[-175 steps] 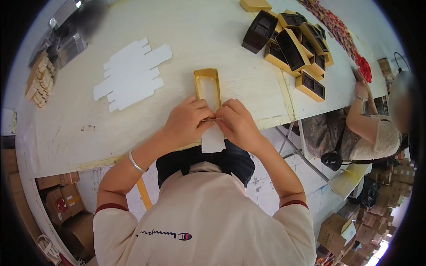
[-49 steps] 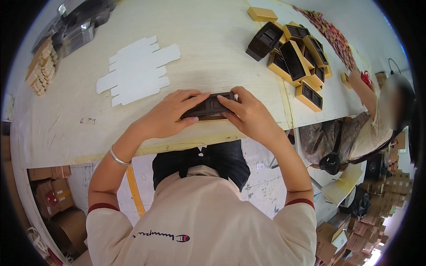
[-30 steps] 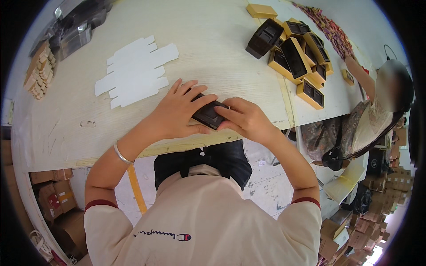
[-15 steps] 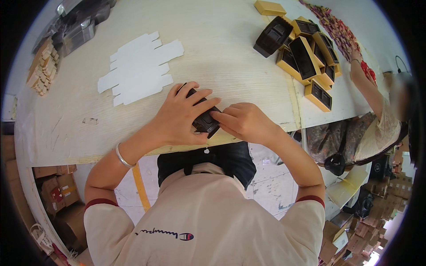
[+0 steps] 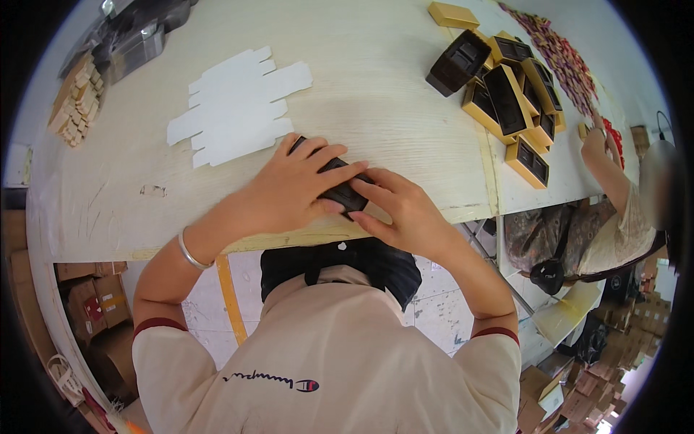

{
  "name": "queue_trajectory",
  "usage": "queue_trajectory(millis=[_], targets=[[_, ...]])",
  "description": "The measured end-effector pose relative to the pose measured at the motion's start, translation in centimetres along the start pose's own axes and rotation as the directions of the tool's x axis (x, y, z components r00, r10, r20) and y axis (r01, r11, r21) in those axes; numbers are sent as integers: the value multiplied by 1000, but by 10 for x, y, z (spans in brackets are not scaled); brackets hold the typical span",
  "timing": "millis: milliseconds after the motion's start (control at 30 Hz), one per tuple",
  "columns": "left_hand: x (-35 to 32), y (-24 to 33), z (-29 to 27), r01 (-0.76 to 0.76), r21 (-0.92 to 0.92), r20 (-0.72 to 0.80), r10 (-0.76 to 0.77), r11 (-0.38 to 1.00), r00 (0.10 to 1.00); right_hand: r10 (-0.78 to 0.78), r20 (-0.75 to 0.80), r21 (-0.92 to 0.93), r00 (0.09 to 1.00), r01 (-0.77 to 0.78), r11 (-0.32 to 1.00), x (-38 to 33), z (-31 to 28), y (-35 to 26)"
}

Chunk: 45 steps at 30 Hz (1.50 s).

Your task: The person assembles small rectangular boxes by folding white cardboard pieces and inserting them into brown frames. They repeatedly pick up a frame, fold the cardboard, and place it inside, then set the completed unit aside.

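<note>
A black plastic tray (image 5: 345, 194) lies tilted near the front edge of the table, largely covered by my fingers. My left hand (image 5: 296, 181) spans it from the left, with its fingers over the top and the thumb along the near side. At the tray's right end, my right hand (image 5: 401, 211) grips with fingers above and thumb below. Just beyond my left hand, a flat white die-cut box blank (image 5: 235, 107) rests on the table (image 5: 383, 87).
At the right is a pile of gold boxes with black inserts (image 5: 508, 99), beside a stack of black trays (image 5: 458, 63). Small wrapped pieces (image 5: 553, 47) lie beyond, near a co-worker's hand (image 5: 594, 142). Folded cream pieces (image 5: 81, 108) and clear plastic packs (image 5: 137, 52) occupy the far left.
My right hand has opened from a pinch and now wraps the tray's right end with fingers and thumb. The view has shifted slightly. The co-worker's hand has moved nearer to them.
</note>
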<state>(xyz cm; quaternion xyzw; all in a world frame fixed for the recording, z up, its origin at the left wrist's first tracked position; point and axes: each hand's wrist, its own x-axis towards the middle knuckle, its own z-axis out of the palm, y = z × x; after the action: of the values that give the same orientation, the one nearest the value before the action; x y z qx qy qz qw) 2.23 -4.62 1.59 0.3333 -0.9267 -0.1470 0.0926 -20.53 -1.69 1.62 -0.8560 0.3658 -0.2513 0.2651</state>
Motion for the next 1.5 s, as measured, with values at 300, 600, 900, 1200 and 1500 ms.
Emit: queue_trajectory(millis=[300, 600, 900, 1200, 1500], targets=[[-15, -1, 8, 0, 196, -128, 25, 981, 991, -27, 4, -232, 1000, 28, 972, -2, 5, -2], [-23, 10, 25, 171, 144, -87, -160, 975, 983, -139, -182, -241, 973, 92, 966, -11, 41, 13], [-54, 36, -59, -199, -467, -476, -56, 862, 877, -161, -520, -496, 839, -143, 856, -36, -72, 43], [-77, 98, -143, -680, -732, -651, 321, -28, 688, -163, -569, -708, 806, -379, 596, 18, -194, 120], [-109, 75, -121, -684, -728, -651, 277, 36, 707, -343, 123, -359, 931, 364, 859, 135, 46, 9]])
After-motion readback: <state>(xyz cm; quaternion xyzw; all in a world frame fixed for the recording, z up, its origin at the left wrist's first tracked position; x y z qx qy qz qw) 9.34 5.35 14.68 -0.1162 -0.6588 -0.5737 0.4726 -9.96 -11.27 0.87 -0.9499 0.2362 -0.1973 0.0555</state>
